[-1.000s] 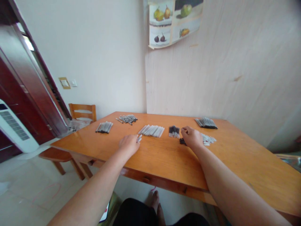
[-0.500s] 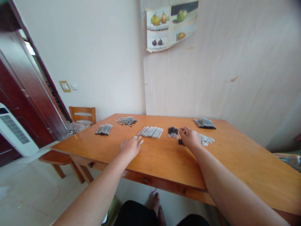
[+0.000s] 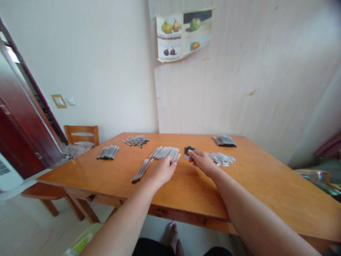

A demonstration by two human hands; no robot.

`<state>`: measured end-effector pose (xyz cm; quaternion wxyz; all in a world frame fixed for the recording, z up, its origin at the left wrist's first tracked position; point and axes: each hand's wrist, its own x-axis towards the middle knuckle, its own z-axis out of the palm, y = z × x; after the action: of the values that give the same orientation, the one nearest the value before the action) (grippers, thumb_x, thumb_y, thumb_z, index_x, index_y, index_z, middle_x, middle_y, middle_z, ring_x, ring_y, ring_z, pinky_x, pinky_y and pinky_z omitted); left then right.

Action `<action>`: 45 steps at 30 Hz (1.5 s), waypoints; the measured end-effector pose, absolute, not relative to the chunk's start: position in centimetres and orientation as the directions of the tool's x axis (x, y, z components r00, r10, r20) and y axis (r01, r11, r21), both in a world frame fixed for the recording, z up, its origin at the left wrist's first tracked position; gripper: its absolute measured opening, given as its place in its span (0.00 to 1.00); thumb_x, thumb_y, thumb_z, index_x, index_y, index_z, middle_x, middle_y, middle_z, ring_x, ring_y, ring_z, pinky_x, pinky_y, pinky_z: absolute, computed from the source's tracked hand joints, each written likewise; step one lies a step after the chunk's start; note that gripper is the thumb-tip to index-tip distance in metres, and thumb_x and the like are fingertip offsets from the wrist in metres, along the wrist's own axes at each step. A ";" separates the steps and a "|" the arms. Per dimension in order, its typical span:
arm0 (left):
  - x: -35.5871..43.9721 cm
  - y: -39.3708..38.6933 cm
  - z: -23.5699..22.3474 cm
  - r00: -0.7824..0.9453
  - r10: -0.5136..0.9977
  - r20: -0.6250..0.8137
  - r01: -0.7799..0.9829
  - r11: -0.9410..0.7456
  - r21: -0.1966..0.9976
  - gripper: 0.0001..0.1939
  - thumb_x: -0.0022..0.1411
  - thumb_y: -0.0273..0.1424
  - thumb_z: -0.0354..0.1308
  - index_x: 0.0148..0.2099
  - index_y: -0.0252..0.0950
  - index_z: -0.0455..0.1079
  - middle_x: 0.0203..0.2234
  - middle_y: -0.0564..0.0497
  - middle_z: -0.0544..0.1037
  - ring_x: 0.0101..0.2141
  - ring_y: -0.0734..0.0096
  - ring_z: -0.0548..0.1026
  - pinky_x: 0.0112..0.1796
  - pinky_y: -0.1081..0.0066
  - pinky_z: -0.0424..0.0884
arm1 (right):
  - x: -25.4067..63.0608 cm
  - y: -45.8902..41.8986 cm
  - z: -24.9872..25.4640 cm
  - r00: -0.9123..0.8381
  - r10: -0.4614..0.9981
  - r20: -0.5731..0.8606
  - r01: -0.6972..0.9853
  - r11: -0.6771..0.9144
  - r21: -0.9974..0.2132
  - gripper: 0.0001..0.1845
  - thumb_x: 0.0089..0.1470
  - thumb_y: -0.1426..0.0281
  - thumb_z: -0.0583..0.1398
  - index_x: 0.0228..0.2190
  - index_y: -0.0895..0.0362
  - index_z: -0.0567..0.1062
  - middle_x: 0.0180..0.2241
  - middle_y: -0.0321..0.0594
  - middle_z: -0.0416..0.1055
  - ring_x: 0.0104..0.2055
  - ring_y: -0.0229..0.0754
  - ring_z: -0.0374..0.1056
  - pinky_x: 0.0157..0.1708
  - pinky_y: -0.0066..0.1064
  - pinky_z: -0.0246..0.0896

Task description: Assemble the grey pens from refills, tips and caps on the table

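On the wooden table (image 3: 239, 192) lie several rows of thin grey pen tubes. My left hand (image 3: 163, 170) is closed on one pale tube (image 3: 178, 158), beside the row of pale tubes (image 3: 163, 152). Two or three tubes (image 3: 142, 170) lie loose to its left. My right hand (image 3: 202, 161) is pinched on a small part I cannot make out, just in front of a small black bunch (image 3: 188, 149). A heap of white pieces (image 3: 222, 159) lies right of that hand.
More tube bundles lie at the far left (image 3: 108, 152), back left (image 3: 135, 140) and back right (image 3: 224, 140). A wooden chair (image 3: 81, 134) stands beyond the table's left corner. A fruit poster (image 3: 183, 33) hangs on the wall. My feet (image 3: 173, 236) show under the table.
My left hand has moved right and taken a pale tube, leaving loose tubes behind it. My right hand has drawn left, towards the left hand. The camera turned right.
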<state>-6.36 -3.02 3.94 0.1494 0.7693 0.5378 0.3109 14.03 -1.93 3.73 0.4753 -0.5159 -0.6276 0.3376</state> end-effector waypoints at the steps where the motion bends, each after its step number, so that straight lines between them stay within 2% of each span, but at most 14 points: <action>1: -5.6 -2.8 3.7 0.242 0.914 0.326 0.699 -0.398 0.595 0.06 0.60 0.34 0.52 0.33 0.39 0.67 0.25 0.51 0.74 0.28 0.68 0.71 0.30 0.71 0.59 | 13.9 -2.0 3.8 -0.048 0.975 0.219 0.256 0.224 -0.940 0.24 0.54 0.50 0.52 0.26 0.59 0.71 0.21 0.37 0.69 0.20 0.33 0.59 0.20 0.25 0.49; 4: -3.5 -2.0 3.3 0.278 0.891 0.358 0.629 -0.451 0.634 0.04 0.60 0.32 0.51 0.34 0.38 0.65 0.26 0.52 0.73 0.29 0.70 0.70 0.31 0.72 0.61 | 13.8 -2.0 3.9 -0.082 0.977 0.196 0.123 0.205 -0.971 0.24 0.53 0.50 0.54 0.26 0.59 0.71 0.23 0.38 0.69 0.19 0.32 0.58 0.18 0.24 0.48; 7: -1.8 -1.2 3.2 0.306 0.864 0.401 0.560 -0.503 0.658 0.05 0.61 0.31 0.50 0.36 0.38 0.65 0.29 0.51 0.73 0.31 0.70 0.70 0.33 0.72 0.62 | 14.2 -1.6 3.8 -0.027 0.977 0.210 0.057 0.211 -0.976 0.22 0.50 0.51 0.56 0.24 0.58 0.69 0.21 0.35 0.67 0.18 0.30 0.55 0.17 0.24 0.46; 10: -0.4 -0.5 3.5 0.340 0.841 0.421 0.480 -0.540 0.691 0.08 0.63 0.34 0.49 0.36 0.37 0.66 0.30 0.50 0.74 0.33 0.69 0.70 0.34 0.72 0.62 | 14.7 -1.1 3.9 0.066 0.969 0.238 0.050 0.235 -0.971 0.21 0.50 0.51 0.57 0.22 0.57 0.67 0.17 0.31 0.62 0.17 0.30 0.52 0.16 0.24 0.44; 14: 0.9 -0.3 3.7 0.381 0.850 0.365 0.390 -0.505 0.770 0.12 0.63 0.36 0.49 0.33 0.37 0.69 0.24 0.51 0.72 0.29 0.69 0.68 0.30 0.72 0.59 | 15.7 -0.8 4.2 0.144 0.955 0.260 0.058 0.254 -0.965 0.20 0.49 0.53 0.57 0.20 0.57 0.65 0.14 0.29 0.58 0.16 0.29 0.50 0.16 0.24 0.43; 18: 1.4 -0.4 3.5 0.365 0.896 0.254 0.234 -0.352 0.906 0.12 0.61 0.38 0.52 0.34 0.36 0.71 0.20 0.53 0.68 0.23 0.72 0.64 0.26 0.74 0.56 | 16.3 -0.7 4.4 0.159 0.965 0.210 0.031 0.208 -0.978 0.19 0.47 0.54 0.59 0.21 0.56 0.65 0.15 0.30 0.60 0.15 0.29 0.49 0.15 0.24 0.41; 22: 1.6 -0.6 3.7 0.409 0.907 0.097 0.105 -0.153 0.983 0.14 0.60 0.41 0.53 0.36 0.35 0.70 0.18 0.56 0.63 0.19 0.78 0.58 0.21 0.77 0.51 | 16.2 -0.7 4.5 0.140 0.973 0.182 -0.024 0.187 -0.982 0.17 0.47 0.56 0.60 0.21 0.57 0.65 0.15 0.29 0.58 0.14 0.28 0.47 0.14 0.24 0.39; 26: 1.1 -1.1 4.2 0.501 0.865 -0.025 -0.020 0.040 0.999 0.14 0.60 0.41 0.54 0.37 0.34 0.68 0.19 0.58 0.60 0.15 0.83 0.53 0.18 0.78 0.45 | 17.1 -0.3 4.6 0.126 0.974 0.186 -0.121 0.201 -0.972 0.17 0.47 0.58 0.61 0.21 0.58 0.65 0.15 0.29 0.57 0.14 0.27 0.46 0.13 0.23 0.37; 30: -0.5 -1.2 3.9 0.609 0.786 -0.106 -0.106 0.213 0.971 0.14 0.59 0.40 0.56 0.38 0.33 0.67 0.19 0.58 0.61 0.14 0.86 0.50 0.16 0.79 0.44 | 20.1 0.4 4.9 0.309 0.940 0.145 -0.231 0.222 -0.947 0.13 0.46 0.62 0.61 0.24 0.58 0.67 0.16 0.26 0.53 0.14 0.26 0.42 0.12 0.21 0.37; 33: -1.3 -0.6 3.6 0.547 0.832 -0.095 -0.247 0.269 0.931 0.12 0.59 0.37 0.57 0.39 0.33 0.67 0.20 0.58 0.62 0.14 0.86 0.54 0.16 0.80 0.47 | 21.2 0.2 5.2 0.364 0.918 0.158 -0.133 0.219 -0.967 0.13 0.46 0.61 0.61 0.25 0.58 0.69 0.16 0.29 0.58 0.14 0.27 0.45 0.12 0.22 0.37; 36: -1.4 0.2 3.4 0.423 0.898 -0.119 -0.349 0.283 0.893 0.11 0.59 0.35 0.56 0.40 0.33 0.67 0.20 0.57 0.64 0.15 0.85 0.57 0.17 0.81 0.50 | 20.5 -0.5 5.2 0.268 0.948 0.172 0.043 0.166 -0.985 0.13 0.45 0.61 0.61 0.25 0.59 0.71 0.19 0.34 0.64 0.16 0.28 0.50 0.13 0.22 0.40; 39: -1.4 0.8 3.4 0.346 0.926 -0.153 -0.384 0.288 0.877 0.10 0.59 0.34 0.55 0.39 0.33 0.67 0.20 0.56 0.66 0.15 0.84 0.60 0.17 0.80 0.51 | 19.7 -1.0 5.1 0.198 0.974 0.114 0.205 0.073 -0.976 0.10 0.43 0.65 0.60 0.25 0.60 0.72 0.20 0.36 0.67 0.17 0.29 0.54 0.15 0.22 0.44; 42: -1.5 1.3 3.5 0.268 0.949 -0.163 -0.426 0.269 0.864 0.09 0.56 0.31 0.55 0.39 0.33 0.68 0.20 0.55 0.68 0.15 0.83 0.61 0.17 0.80 0.53 | 20.1 -0.9 4.9 0.244 0.965 0.092 0.248 0.030 -0.968 0.08 0.42 0.67 0.58 0.25 0.60 0.72 0.19 0.37 0.68 0.18 0.31 0.57 0.16 0.22 0.47; 45: -1.8 1.6 3.6 0.188 0.967 -0.171 -0.472 0.242 0.848 0.09 0.54 0.30 0.55 0.38 0.33 0.68 0.18 0.55 0.68 0.15 0.83 0.62 0.17 0.80 0.54 | 21.7 -0.5 4.6 0.373 0.917 0.142 0.329 0.012 -0.944 0.09 0.40 0.66 0.58 0.24 0.60 0.72 0.17 0.36 0.67 0.16 0.32 0.56 0.15 0.24 0.47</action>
<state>-1.76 1.61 3.58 0.6948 0.3334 0.3716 0.5177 21.69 -0.47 4.61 0.5215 -0.6437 -0.4840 0.2817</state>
